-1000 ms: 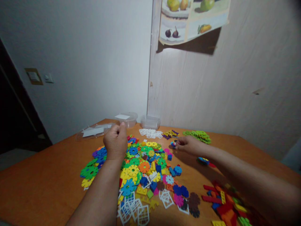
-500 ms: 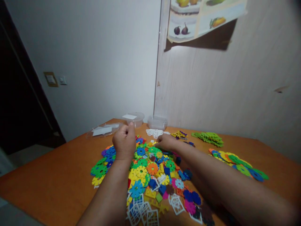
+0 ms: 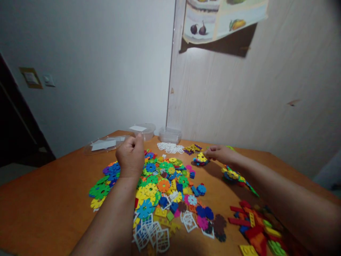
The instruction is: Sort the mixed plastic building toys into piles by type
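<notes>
Pinching a yellow disc (image 3: 201, 157) over a small stack, right hand (image 3: 222, 154) should lower flat; left hand (image 3: 130, 156) stays fisted, contents hidden.

1. Bare worktop (image 3: 48, 199) lies wide open on the left, free passage there.
2. The big pile of toy pieces (image 3: 157, 185) blocks the middle.
3. A clear strip runs between that pile and the red bricks (image 3: 250, 227).
4. Plastic tubs (image 3: 170, 135) and the wall close off the far edge.
</notes>
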A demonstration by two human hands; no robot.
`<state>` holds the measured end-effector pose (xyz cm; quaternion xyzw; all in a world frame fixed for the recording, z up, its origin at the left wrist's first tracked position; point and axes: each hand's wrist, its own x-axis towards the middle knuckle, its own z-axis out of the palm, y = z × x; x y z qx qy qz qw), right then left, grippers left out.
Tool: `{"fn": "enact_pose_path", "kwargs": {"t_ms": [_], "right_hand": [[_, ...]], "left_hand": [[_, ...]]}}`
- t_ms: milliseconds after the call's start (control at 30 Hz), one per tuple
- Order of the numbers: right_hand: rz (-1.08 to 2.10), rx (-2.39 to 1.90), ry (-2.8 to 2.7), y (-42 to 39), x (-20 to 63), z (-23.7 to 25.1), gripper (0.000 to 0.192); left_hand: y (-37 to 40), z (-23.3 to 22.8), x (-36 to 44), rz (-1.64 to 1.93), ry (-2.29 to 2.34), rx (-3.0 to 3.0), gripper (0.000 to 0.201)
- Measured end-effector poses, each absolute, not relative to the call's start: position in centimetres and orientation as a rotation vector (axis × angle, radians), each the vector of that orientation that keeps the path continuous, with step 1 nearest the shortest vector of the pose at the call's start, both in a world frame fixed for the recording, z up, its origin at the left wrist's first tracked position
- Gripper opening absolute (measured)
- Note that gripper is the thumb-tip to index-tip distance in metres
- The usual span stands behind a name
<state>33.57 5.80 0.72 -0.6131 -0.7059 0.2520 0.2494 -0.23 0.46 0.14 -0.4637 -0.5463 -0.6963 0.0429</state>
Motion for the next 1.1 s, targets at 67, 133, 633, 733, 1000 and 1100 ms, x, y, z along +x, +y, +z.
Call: {"fn": "enact_pose_path", "kwargs": {"t_ms": [67,133,633,733,1000,1100], "right_hand": [[0.687,-1.726,-1.857,4.8,37.7,0.9,0.036],[0.695,-1.817,-1.750,3.9,41.3,0.6,0.041],[0.514,-1.910,-1.752,4.2,42.8,-1.7,0.034],[0.529,-1.806,-1.881,5.3,38.6,-1.6,0.029],[0.582,-1.702,-2.167,8.9,24.9,-2.2,0.022],[0.524,-1.738,-2.210,10.3,22.0,-2.4,0.028]], "left_hand": [[0.5,0.1,-0.2,-2.126,-1.656,-1.420,0.045],[0.5,0.1,-0.2,-2.125,-1.643,-1.431,0.045],[0.5,-0.1,-0.3,-2.073,-1.702,-1.407,0.047],[0.3,0.0,-0.2,-2.072,-1.708,-1.411,0.047],[0.5,-0.1,-0.4,-2.066,-1.725,-1.396,0.048],[0.5,-0.1,-0.3,-2.077,-1.738,-1.405,0.048]]}}
